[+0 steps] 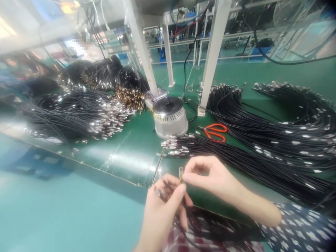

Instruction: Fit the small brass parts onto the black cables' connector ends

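Note:
My left hand (168, 201) is closed on a black cable (183, 206), pinching it between thumb and forefinger near its end. A small metal connector (181, 171) points up from that pinch. My right hand (206, 173) has its thumb and forefinger pressed together on the side of this connector. More black cable runs through the left fingers and hangs down over my lap. Just beyond both hands lies a bundle of black cables (223, 150), its silvery connector ends (175, 145) pointing left.
Orange-handled scissors (216, 132) lie behind the bundle. A round grey-white device (170, 120) with a black top stands mid-table. Large cable coils (73, 112) fill the left, another coil (275, 129) the right. White posts (214, 52) rise from the green tabletop (118, 157).

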Demonstrator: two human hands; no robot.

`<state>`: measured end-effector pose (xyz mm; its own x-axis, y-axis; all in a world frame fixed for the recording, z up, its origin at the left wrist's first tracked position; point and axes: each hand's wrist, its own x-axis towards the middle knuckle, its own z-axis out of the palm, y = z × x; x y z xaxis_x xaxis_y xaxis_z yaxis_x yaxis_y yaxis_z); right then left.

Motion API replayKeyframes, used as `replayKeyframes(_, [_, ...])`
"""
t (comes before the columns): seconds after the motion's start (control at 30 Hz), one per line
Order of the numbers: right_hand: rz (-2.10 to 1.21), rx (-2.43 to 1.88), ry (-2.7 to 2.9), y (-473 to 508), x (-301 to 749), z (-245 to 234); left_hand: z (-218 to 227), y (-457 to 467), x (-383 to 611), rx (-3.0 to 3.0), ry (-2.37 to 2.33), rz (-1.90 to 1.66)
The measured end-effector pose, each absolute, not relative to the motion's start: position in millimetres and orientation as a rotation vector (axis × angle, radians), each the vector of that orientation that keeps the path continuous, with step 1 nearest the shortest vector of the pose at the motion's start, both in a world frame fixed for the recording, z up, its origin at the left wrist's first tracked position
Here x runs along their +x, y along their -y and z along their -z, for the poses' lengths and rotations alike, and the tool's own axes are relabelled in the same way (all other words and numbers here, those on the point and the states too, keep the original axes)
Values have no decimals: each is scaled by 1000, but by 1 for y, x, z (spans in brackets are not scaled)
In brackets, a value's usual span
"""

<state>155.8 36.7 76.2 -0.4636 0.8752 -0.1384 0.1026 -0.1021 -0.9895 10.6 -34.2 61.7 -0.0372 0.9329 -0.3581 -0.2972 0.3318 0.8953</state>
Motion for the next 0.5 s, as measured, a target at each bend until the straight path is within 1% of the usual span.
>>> replayKeyframes(0.5, [-1636, -1134, 1560, -34, 153, -81, -64, 34, 10, 760, -1228, -1119])
